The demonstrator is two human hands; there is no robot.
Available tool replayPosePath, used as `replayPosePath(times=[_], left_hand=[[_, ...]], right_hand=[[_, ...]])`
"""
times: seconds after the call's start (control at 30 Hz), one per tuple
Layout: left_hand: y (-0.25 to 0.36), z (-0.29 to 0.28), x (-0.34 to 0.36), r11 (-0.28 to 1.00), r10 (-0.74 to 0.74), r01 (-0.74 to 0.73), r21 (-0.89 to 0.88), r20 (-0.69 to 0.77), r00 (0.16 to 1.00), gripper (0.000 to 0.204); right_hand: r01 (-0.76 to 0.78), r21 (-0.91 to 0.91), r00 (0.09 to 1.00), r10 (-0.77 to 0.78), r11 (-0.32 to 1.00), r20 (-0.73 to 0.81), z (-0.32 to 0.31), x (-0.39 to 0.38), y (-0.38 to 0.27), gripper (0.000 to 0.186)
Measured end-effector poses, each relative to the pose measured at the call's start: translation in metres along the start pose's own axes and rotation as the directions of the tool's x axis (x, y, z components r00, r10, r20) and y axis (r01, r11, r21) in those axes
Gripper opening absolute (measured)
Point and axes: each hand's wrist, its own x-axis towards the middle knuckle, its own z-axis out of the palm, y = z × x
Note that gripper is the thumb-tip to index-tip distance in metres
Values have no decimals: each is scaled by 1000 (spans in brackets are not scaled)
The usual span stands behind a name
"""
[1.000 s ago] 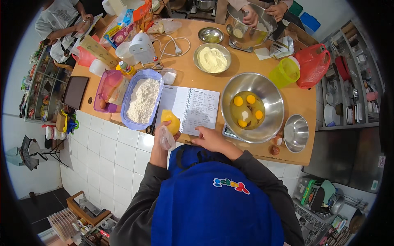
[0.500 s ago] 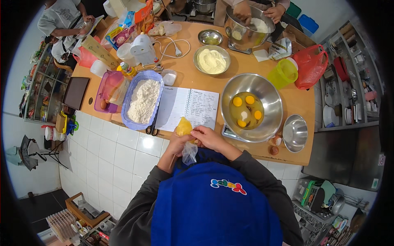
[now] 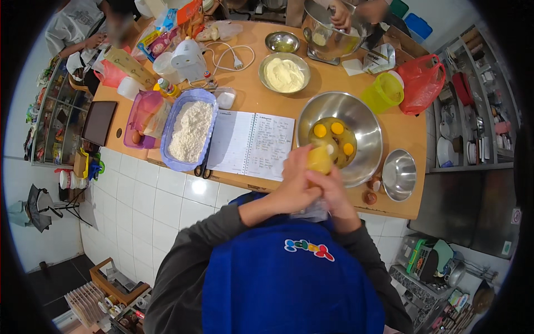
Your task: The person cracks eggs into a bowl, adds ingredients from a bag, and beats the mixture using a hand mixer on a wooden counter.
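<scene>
A small clear plastic bag with a yellow filling (image 3: 319, 160) is held between my two hands, its loose plastic end (image 3: 312, 211) hanging below them. My left hand (image 3: 296, 181) is closed round it from the left, and my right hand (image 3: 332, 189) grips its lower right side. The filled end is at the near left rim of a large steel bowl (image 3: 367, 133), partly covering the view into it. Inside that bowl lie several egg yolks (image 3: 337, 128) in clear egg white and a small pale lump. Left of my hands an open spiral notebook (image 3: 228, 142) lies flat.
A lilac tub of flour (image 3: 192, 131), scissors (image 3: 203, 170) and a white hand mixer (image 3: 189, 58) stand left. Eggshells (image 3: 370, 197) and a small steel bowl (image 3: 399, 175) are right. Beyond sits a bowl of cream-coloured powder (image 3: 284, 74). Across the table, a person's hands work at a mixing bowl (image 3: 328, 47).
Both hands have moved right and slightly up with the bag, from in front of the notebook to the large bowl's near rim. The view has shifted slightly.
</scene>
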Motion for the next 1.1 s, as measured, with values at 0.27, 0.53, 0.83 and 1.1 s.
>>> replayPosePath(times=[0.27,0.53,0.83,1.1], left_hand=[[-3,-30,69,998,36,-28,-56,140,990,43],[-63,13,-7,941,-199,-9,340,571,797,38],[-119,102,-25,847,-31,-334,415,664,747,53],[-127,128,-30,771,27,-333,543,494,869,55]], right_hand=[[158,-211,950,-207,965,-235,-103,-26,-77,53],[166,-152,916,-210,974,-341,-141,-51,-89,46],[365,307,909,-265,879,-322,-139,-34,-107,39],[327,316,933,-250,891,-260,-151,-33,-107,37]])
